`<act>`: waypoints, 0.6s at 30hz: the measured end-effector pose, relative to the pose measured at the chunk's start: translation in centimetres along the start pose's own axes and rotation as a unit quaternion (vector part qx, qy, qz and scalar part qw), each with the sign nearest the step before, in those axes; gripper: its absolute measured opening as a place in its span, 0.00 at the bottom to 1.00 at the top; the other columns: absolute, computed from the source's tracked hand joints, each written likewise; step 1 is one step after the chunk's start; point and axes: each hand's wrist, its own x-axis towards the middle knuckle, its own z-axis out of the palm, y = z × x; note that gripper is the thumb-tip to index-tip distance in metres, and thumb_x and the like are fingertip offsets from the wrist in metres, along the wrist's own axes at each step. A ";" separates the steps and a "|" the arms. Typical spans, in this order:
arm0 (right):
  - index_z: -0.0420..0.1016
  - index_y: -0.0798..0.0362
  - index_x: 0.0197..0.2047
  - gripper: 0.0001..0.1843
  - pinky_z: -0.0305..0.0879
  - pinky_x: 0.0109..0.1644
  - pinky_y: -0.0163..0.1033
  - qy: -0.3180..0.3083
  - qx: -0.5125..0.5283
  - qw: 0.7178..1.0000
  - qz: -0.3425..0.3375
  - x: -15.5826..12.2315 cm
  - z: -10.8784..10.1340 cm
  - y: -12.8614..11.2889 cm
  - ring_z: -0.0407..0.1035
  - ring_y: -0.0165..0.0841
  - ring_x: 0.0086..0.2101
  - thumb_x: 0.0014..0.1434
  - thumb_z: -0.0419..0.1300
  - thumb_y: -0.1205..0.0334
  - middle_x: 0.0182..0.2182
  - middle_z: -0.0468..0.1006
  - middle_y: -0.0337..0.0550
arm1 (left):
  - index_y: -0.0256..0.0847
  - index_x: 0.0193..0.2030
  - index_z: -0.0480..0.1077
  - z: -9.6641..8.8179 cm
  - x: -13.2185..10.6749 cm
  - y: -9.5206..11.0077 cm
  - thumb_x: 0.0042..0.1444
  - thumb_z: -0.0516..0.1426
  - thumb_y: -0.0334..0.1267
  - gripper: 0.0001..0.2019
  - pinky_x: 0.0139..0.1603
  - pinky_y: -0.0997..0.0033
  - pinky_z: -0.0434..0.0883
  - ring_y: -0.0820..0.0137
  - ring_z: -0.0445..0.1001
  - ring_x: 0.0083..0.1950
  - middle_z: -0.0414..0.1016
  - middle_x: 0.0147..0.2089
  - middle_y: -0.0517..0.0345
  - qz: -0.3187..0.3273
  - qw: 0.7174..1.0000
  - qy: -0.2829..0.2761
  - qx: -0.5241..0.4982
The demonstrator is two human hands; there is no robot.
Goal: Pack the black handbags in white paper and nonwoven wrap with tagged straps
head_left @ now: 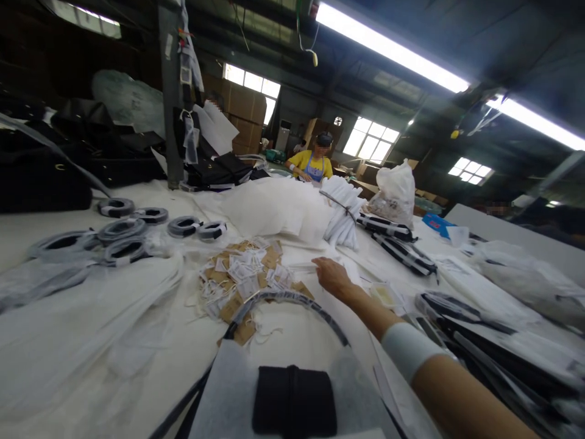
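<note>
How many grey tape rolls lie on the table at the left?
7 grey tape rolls: two at the back left, two near the middle, three in front at far left; the sheets there may hide more.

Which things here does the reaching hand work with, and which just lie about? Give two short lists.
In hand: right hand, reaching the pile of paper tags; black strap beside it.
Lying about: tape rolls, white bundle, plastic bag.
</note>
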 end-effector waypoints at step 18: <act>0.69 0.55 0.59 0.18 0.69 0.52 0.48 -0.049 -0.084 0.954 0.283 3.1 0.0 13.5 0.71 0.43 0.50 0.68 0.52 0.62 0.53 0.74 0.54 | 0.52 0.51 0.75 9.8 -1.4 -7.0 0.61 0.46 0.54 0.22 0.54 0.61 0.77 0.65 0.76 0.55 0.83 0.37 0.62 -0.029 0.999 -0.012 -0.031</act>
